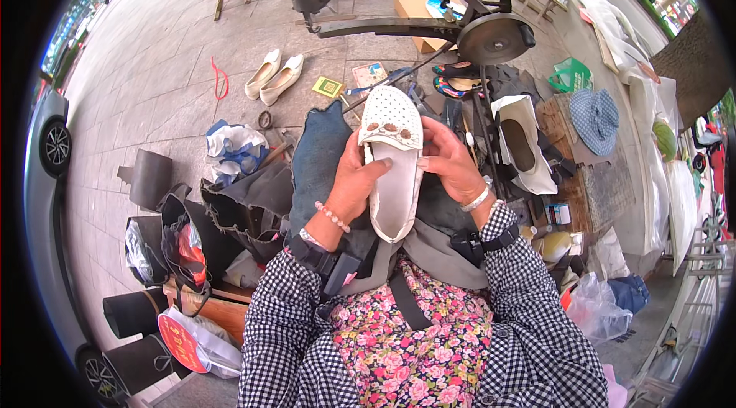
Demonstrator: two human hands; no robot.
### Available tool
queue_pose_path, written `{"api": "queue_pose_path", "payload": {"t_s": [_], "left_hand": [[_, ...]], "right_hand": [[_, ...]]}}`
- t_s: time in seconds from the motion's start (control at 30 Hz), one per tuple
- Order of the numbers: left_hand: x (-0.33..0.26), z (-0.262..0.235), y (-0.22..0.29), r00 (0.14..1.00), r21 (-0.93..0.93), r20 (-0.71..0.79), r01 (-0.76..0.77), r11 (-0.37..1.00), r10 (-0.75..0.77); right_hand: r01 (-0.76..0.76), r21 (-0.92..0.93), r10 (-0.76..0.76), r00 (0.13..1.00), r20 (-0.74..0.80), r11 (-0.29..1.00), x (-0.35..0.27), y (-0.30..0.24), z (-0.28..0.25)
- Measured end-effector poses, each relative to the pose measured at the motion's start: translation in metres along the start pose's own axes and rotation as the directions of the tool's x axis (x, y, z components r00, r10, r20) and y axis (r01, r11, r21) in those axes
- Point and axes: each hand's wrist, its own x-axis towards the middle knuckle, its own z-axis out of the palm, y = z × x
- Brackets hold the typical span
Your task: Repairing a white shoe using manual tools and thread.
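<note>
Between my two hands I hold a white slip-on shoe [393, 113], its toe pointing away from me and its opening facing up. The toe part is dotted with small holes, and brownish ornaments sit across the upper edge. My left hand [354, 178] grips the shoe's left side, thumb over the opening's edge. On the other side my right hand [452, 167] holds the edge, its thumb resting near the inner sole. Fingers beneath the shoe are hidden. Below it lies grey cloth over my lap, with dark blue denim [318, 151] to the left.
A shoe-repair sewing machine [414, 21] with a handwheel stands ahead. A pair of cream shoes [274, 77] is on the paving. Dark bags [245, 205] crowd the left. At right are a white shoe-like piece [525, 144], a blue hat [594, 123] and a wooden box [563, 132].
</note>
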Motion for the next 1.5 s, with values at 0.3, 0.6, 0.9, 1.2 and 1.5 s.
{"api": "queue_pose_path", "payload": {"t_s": [0.3,0.6,0.9,1.2,1.5], "left_hand": [[-0.006,-0.011,0.003,0.998,0.091,-0.059,0.004,0.996,0.001],[0.007,-0.009,-0.014,0.999,0.335,0.038,-0.043,0.941,0.032],[0.016,-0.015,-0.027,0.994,0.375,0.008,-0.101,0.922,0.106],[0.008,-0.013,-0.026,0.983,0.396,-0.029,-0.157,0.905,0.184],[-0.034,-0.035,0.025,0.991,-0.133,-0.135,-0.019,0.991,0.0]], "right_hand": [[-0.15,-0.062,0.156,0.981,0.114,0.987,0.006,-0.02,-0.023],[-0.268,-0.367,0.277,0.96,-0.028,0.891,-0.02,-0.016,-0.036],[-0.27,-0.406,0.277,0.96,-0.044,0.873,-0.008,-0.007,-0.047],[-0.281,-0.407,0.263,0.96,-0.101,0.869,-0.014,-0.007,-0.047],[-0.286,-0.208,0.282,0.958,-0.049,0.935,-0.012,-0.023,-0.061]]}}
